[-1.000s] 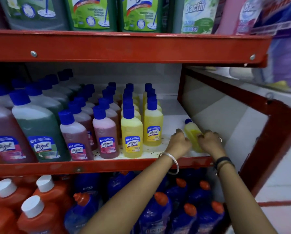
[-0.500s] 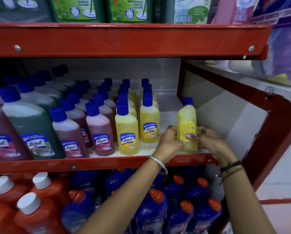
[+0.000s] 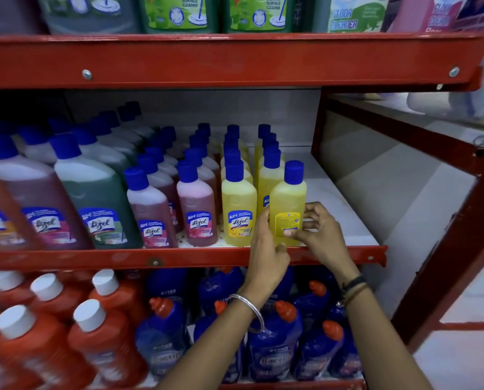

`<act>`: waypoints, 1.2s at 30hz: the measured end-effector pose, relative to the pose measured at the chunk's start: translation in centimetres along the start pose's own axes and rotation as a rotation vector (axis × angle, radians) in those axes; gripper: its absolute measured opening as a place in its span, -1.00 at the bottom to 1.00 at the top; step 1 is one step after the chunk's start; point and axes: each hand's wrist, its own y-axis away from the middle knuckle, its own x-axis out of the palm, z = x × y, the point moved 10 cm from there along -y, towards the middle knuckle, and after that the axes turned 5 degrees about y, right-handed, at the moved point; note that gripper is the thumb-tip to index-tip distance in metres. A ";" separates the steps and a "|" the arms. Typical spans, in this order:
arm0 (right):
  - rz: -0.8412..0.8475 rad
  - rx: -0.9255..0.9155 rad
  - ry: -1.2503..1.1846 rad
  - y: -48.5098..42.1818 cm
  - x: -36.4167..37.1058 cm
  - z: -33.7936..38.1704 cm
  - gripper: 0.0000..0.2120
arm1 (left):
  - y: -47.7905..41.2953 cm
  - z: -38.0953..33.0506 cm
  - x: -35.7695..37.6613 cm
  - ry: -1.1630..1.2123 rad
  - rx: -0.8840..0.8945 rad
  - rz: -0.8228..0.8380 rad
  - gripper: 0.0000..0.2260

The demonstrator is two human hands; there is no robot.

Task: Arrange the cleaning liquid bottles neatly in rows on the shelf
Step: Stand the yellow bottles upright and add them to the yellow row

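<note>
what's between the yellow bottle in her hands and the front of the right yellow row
Nothing visible. The small yellow blue-capped bottle, held by left hand and right hand, already stands upright directly before that row's front yellow bottle.

Orange bottles [image 3: 38,342] beside blue bottles [image 3: 274,336], bottom tier.

Bare shelf [image 3: 339,212] lies open right of the held bottle [image 3: 287,204], back to the rear wall. Left, yellow rows [image 3: 239,198] stand close together. The red beam [image 3: 235,60] caps the space overhead.
</note>
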 end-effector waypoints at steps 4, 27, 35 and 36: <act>-0.042 -0.004 0.040 -0.2 0.4 -0.2 -0.61 | 0.1 -0.2 0.0 -0.020 -0.021 0.032 -0.35; 0.208 -0.038 -0.068 0.5 1.9 0.8 -0.79 | 2.7 -2.8 -0.5 -0.196 0.074 0.066 -0.37; 0.193 -0.044 -0.058 0.1 1.9 1.0 -0.81 | 1.5 -2.3 -0.6 -0.325 0.026 0.103 -0.26; 0.199 -0.046 -0.067 0.2 2.1 1.1 -0.83 | 1.4 -2.3 -0.6 -0.339 0.020 0.108 -0.25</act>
